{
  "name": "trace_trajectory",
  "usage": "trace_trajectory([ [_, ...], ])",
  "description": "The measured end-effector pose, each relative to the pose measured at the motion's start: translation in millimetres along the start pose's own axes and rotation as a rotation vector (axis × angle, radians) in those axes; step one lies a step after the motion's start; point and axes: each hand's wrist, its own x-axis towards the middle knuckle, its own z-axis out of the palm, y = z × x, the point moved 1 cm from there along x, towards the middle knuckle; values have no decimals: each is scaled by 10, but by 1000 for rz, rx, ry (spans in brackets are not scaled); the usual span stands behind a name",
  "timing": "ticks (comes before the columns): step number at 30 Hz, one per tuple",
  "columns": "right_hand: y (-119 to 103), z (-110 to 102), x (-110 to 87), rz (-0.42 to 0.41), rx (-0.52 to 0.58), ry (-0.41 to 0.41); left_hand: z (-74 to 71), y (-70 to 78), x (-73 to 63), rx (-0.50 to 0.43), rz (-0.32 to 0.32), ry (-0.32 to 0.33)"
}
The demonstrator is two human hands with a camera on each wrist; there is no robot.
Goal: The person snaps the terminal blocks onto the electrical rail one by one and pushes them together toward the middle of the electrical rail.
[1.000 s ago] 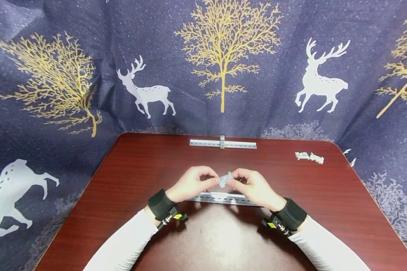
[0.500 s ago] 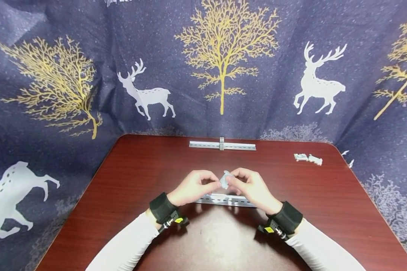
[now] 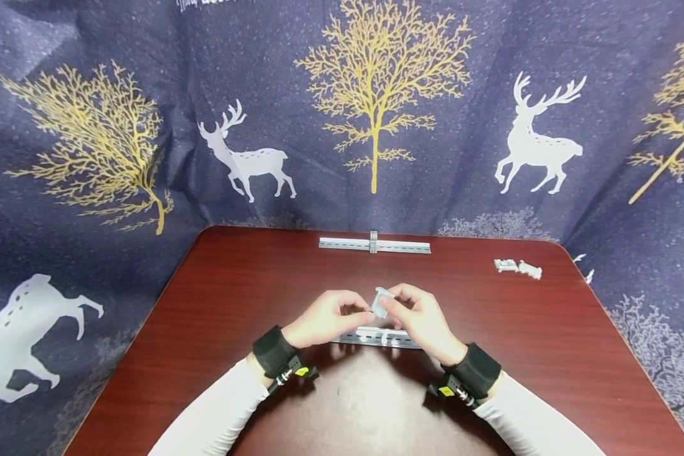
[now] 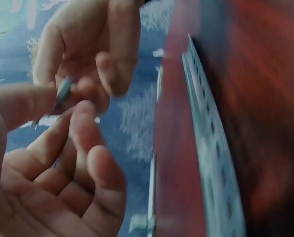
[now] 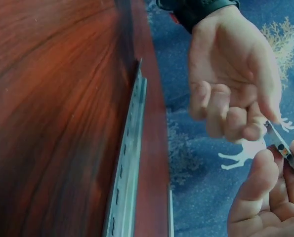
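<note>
Above the table, my right hand (image 3: 427,320) pinches a flat grey terminal block (image 3: 382,303) between thumb and fingers. My left hand (image 3: 330,316) has its thumb and index fingertip together at the block's other end, pinching it there. In the right wrist view the terminal block (image 5: 285,150) appears edge-on, with small metal contacts along its side. The left wrist view shows only a thin edge of the terminal block (image 4: 63,91) between fingers. Below both hands lies a slotted metal DIN rail (image 3: 376,337), its ends partly covered by the hands.
At the table's back edge lies another DIN rail (image 3: 405,246) with several thin terminal blocks (image 3: 373,242) clipped at its middle. Two pale terminal blocks (image 3: 505,265) sit at the back right of the brown table (image 3: 251,266). A patterned curtain (image 3: 462,190) hangs behind it.
The terminal block has turned from a slant to a more upright position between the hands. My right hand has shifted slightly left. The rails and other blocks stay put.
</note>
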Motion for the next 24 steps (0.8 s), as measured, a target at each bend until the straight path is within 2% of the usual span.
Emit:
trace_trajectory([
  [2,-5,2,11,21,9,-2,-60,-20,-13,47,-2,-40],
  [5,-7,14,31,68,10,-22,-183,-66,-45,190,12,-90],
  [8,10,36,51,113,-35,-41,-306,-104,-86,344,18,-139],
  [10,14,55,62,125,-87,-48,-364,-127,-108,416,1,-171],
  [15,-7,149,103,105,-207,-101,-408,-205,-136,478,-69,-250],
  [19,-4,254,141,115,-261,-153,-395,-262,-139,492,-80,-290],
  [24,27,378,184,144,-310,-203,-376,-285,-129,514,-60,-308],
])
